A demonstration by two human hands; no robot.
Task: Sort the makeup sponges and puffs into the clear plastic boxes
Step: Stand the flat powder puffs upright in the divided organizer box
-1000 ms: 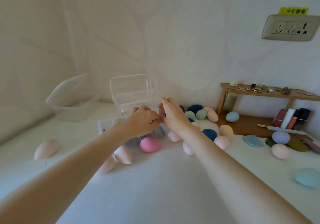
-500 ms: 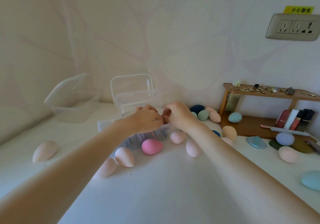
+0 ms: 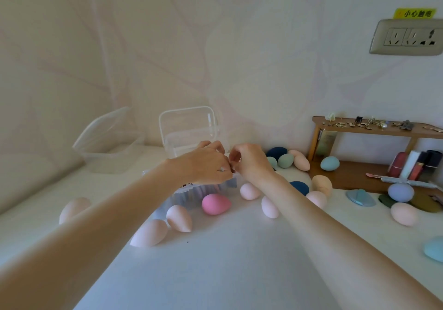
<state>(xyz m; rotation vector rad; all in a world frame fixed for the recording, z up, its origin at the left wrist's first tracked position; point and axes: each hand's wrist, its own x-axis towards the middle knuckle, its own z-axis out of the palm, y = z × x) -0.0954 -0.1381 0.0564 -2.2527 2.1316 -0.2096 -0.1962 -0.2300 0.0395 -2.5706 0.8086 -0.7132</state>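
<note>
Fingers of the left hand and of the right hand are curling together over the top edge of a clear plastic box, though what they are pinching I cannot tell. The box is sitting on the white counter with sponges inside, while a pink sponge is lying just in front of it. Two open clear boxes are standing behind by the wall.
</note>
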